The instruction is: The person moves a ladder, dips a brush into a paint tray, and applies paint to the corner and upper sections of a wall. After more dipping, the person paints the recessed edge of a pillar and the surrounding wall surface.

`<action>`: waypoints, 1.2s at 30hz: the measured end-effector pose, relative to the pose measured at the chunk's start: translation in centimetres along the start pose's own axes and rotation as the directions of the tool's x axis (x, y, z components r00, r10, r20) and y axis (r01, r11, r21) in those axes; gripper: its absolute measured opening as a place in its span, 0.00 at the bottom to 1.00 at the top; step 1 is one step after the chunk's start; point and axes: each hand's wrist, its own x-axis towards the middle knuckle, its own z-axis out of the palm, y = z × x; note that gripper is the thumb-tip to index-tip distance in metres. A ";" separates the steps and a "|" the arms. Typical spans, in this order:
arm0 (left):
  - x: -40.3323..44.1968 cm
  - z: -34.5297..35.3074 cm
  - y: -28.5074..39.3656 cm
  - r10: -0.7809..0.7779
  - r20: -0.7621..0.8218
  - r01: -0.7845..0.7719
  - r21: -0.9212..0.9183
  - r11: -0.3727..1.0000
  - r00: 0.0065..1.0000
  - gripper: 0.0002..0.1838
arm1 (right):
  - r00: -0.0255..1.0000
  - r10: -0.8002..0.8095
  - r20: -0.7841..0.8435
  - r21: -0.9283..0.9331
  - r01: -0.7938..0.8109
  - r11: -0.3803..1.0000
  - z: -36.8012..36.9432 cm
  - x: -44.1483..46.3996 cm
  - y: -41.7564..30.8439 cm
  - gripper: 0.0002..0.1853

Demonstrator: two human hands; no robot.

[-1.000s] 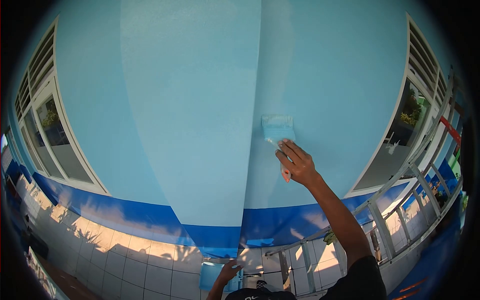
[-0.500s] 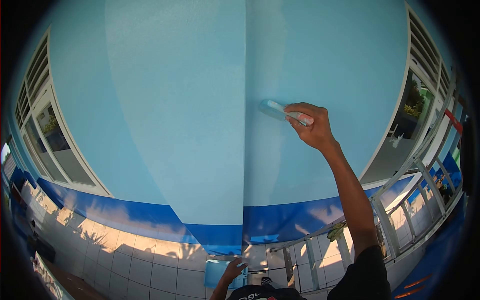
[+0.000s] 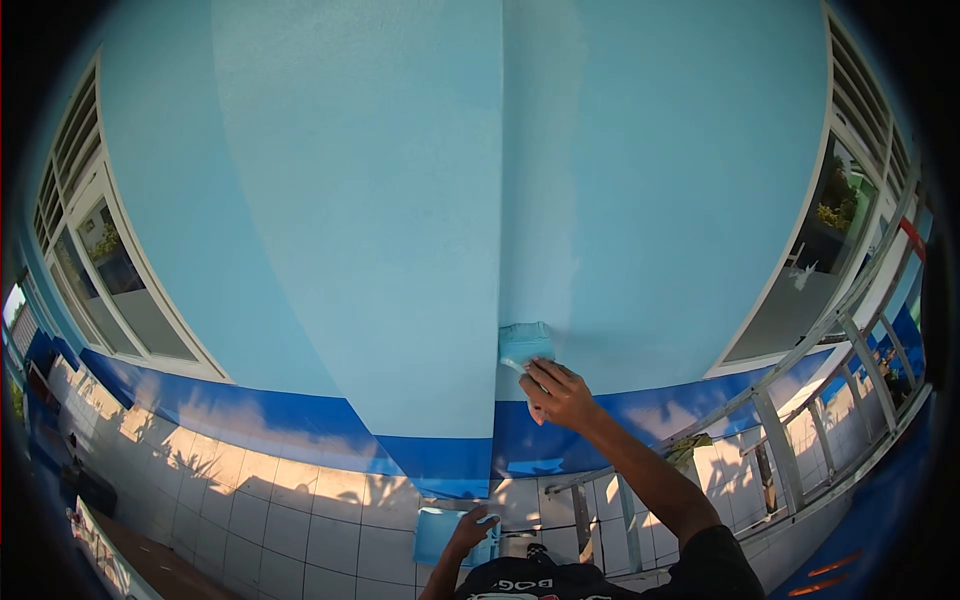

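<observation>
My right hand (image 3: pixel 562 394) is closed around the handle of a wide paintbrush (image 3: pixel 526 345) with light blue paint on it. The bristles point up and lie against the light blue wall (image 3: pixel 640 250), just right of the vertical corner edge and a little above the dark blue band (image 3: pixel 640 412). Low in the view, my left hand (image 3: pixel 472 530) has its fingers curled at the right side of a light blue paint tray (image 3: pixel 433 535) and appears to hold it. Part of the tray is hidden behind that hand.
A metal ladder (image 3: pixel 775 440) stands at the right, close to my right arm. Windows flank the wall, one at left (image 3: pixel 120 270) and one at right (image 3: pixel 815 250). Below lies a tiled floor (image 3: pixel 285 510) with patches of sunlight.
My right hand has brought the paintbrush down along the corner, and the bristles now point up instead of left. My left hand stays by the paint tray; the view has shifted slightly.
</observation>
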 end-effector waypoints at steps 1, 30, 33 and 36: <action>-0.2 -0.3 0.3 0.002 -0.002 -0.002 0.000 1.000 1.000 0.39 | 0.996 0.078 0.048 0.116 -0.084 0.990 0.7 -1.2 -0.7 0.10; -2.5 -2.1 -2.1 -0.075 0.000 0.074 -0.056 0.996 0.997 0.39 | 0.933 0.299 0.202 0.276 -0.347 0.897 3.0 -4.5 -1.8 0.12; -2.9 -2.2 -2.1 -0.063 -0.009 0.062 -0.056 0.996 0.998 0.38 | 0.936 0.349 -0.038 0.303 -0.322 0.897 1.0 0.9 2.8 0.09; -3.1 -1.9 -2.3 -0.073 0.013 0.074 -0.105 0.992 0.997 0.38 | 0.922 0.272 -0.274 0.208 -0.219 0.953 -7.8 11.3 6.8 0.11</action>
